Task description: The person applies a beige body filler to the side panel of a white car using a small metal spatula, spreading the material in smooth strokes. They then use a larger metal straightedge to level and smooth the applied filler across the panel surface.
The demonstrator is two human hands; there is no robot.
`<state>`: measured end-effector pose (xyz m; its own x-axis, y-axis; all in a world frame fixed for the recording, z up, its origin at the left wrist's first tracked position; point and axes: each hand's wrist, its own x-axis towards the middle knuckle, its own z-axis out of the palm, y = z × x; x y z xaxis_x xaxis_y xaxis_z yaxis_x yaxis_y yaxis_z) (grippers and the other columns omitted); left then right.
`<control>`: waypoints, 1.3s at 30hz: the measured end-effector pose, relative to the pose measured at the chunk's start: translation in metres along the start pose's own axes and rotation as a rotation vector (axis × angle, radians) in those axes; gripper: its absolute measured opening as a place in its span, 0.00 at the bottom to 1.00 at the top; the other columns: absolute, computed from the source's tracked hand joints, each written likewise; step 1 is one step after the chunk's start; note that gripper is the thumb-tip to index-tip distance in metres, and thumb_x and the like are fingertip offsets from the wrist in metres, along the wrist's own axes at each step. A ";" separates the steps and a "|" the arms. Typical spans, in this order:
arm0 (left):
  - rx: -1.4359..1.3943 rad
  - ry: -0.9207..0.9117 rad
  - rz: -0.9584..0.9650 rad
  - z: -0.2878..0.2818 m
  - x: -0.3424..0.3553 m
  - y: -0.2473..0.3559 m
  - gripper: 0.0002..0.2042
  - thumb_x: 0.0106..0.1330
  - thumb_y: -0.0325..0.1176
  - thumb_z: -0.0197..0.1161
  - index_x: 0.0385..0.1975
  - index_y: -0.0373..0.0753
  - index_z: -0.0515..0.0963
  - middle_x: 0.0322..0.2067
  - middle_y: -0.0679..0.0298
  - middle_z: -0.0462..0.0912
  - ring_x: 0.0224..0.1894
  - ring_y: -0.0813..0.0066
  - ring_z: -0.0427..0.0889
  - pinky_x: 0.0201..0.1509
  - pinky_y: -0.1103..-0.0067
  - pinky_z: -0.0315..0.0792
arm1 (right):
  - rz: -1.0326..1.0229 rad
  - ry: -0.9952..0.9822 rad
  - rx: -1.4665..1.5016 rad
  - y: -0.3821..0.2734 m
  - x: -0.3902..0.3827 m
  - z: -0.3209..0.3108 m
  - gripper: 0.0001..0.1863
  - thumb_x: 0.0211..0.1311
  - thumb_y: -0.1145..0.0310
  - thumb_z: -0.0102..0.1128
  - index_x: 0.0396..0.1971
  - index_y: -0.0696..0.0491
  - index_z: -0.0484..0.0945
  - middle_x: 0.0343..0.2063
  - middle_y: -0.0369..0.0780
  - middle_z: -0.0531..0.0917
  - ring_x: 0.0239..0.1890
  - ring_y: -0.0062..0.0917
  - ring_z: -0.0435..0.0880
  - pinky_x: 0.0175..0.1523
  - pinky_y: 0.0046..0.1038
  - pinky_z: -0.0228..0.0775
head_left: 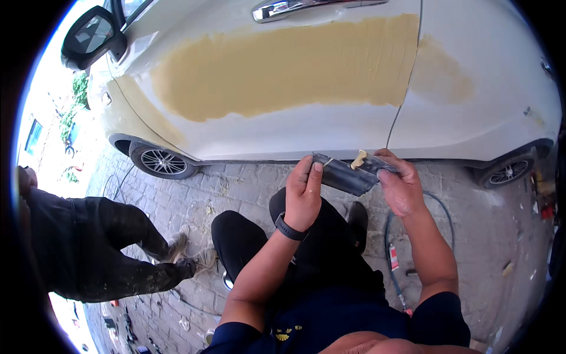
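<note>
My left hand grips a dark, flat filler spreader by its left end, thumb on top. My right hand pinches a smaller dark scraper that lies over the spreader's right part. On the scraper's left edge sits a lump of yellowish filler. Both tools are in front of my knees, below the white car door. A broad patch of tan filler covers much of that door, streaked towards its right side. Across the door gap, the rear panel carries a thinner tan smear.
At the left, a person in dark clothes sits or crouches close by. A hose curves over the paved ground at my right, near a red and white tube. The side mirror juts out at upper left.
</note>
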<state>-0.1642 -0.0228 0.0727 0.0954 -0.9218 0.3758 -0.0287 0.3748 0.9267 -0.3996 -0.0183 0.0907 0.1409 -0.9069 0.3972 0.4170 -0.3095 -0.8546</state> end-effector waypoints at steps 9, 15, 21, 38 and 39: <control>-0.761 0.327 -0.102 -0.044 -0.023 0.024 0.06 0.85 0.34 0.59 0.49 0.42 0.81 0.42 0.73 0.85 0.44 0.85 0.80 0.51 0.79 0.72 | 0.016 0.086 -0.218 -0.003 -0.022 0.005 0.13 0.77 0.71 0.63 0.55 0.60 0.86 0.50 0.38 0.88 0.53 0.27 0.86 0.61 0.30 0.76; -0.844 0.240 -0.094 -0.026 -0.072 0.035 0.03 0.84 0.32 0.59 0.48 0.44 0.79 0.42 0.73 0.84 0.44 0.85 0.79 0.51 0.79 0.72 | 0.177 0.484 0.418 0.034 -0.022 0.077 0.13 0.80 0.65 0.64 0.57 0.54 0.83 0.50 0.34 0.89 0.53 0.23 0.86 0.61 0.31 0.78; -0.479 0.219 -0.045 -0.046 -0.101 0.051 0.14 0.85 0.31 0.57 0.64 0.32 0.76 0.52 0.63 0.85 0.52 0.80 0.82 0.57 0.77 0.76 | 0.387 0.446 0.356 0.060 -0.035 0.120 0.10 0.77 0.60 0.69 0.47 0.50 0.84 0.39 0.31 0.87 0.39 0.17 0.84 0.40 0.23 0.76; -0.925 0.361 0.043 -0.328 -0.091 0.063 0.17 0.79 0.18 0.52 0.62 0.14 0.68 0.62 0.40 0.79 0.65 0.56 0.81 0.82 0.64 0.70 | 0.346 0.109 -0.254 0.044 -0.105 -0.003 0.20 0.80 0.59 0.63 0.62 0.54 0.85 0.46 0.39 0.90 0.44 0.20 0.87 0.52 0.26 0.82; -1.010 0.278 0.092 -0.395 -0.105 0.066 0.18 0.77 0.17 0.51 0.64 0.15 0.68 0.64 0.40 0.78 0.67 0.53 0.80 0.82 0.61 0.70 | 0.425 0.259 -0.345 0.055 -0.124 -0.042 0.19 0.79 0.59 0.64 0.58 0.56 0.86 0.44 0.37 0.90 0.42 0.20 0.86 0.51 0.27 0.81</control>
<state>0.2171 0.1384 0.0909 0.3640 -0.8782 0.3104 0.7833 0.4689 0.4081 -0.4318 0.0651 -0.0194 -0.0104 -0.9981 -0.0600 0.0512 0.0594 -0.9969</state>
